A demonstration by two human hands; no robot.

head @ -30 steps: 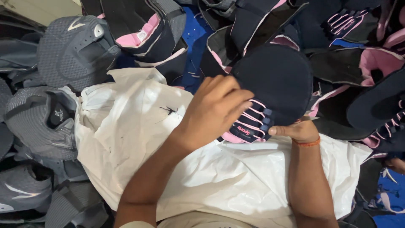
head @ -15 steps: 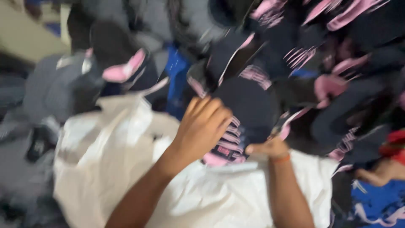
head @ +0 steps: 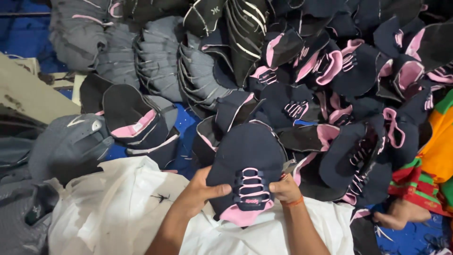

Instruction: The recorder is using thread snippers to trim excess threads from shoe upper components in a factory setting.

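I hold a navy cap (head: 247, 156) with a pink brim edge and pink stripes between both hands, above a white plastic bag (head: 118, 208). My left hand (head: 200, 191) grips its left side, thumb laid across the fabric. My right hand (head: 285, 189), with an orange thread at the wrist, pinches its right edge. Behind the cap lies a heap of navy and pink caps (head: 339, 80).
Stacks of grey caps (head: 155, 56) stand at the upper left, with a loose grey cap (head: 71, 146) at the left. Another person's hand (head: 398, 215) and bright orange, red and green clothing (head: 434, 160) are at the right edge. Blue sheeting shows beneath.
The view has tilted up, showing more of the cap piles. My left hand has slid off the top of the navy cap to its left side, so both hands hold it by the edges.
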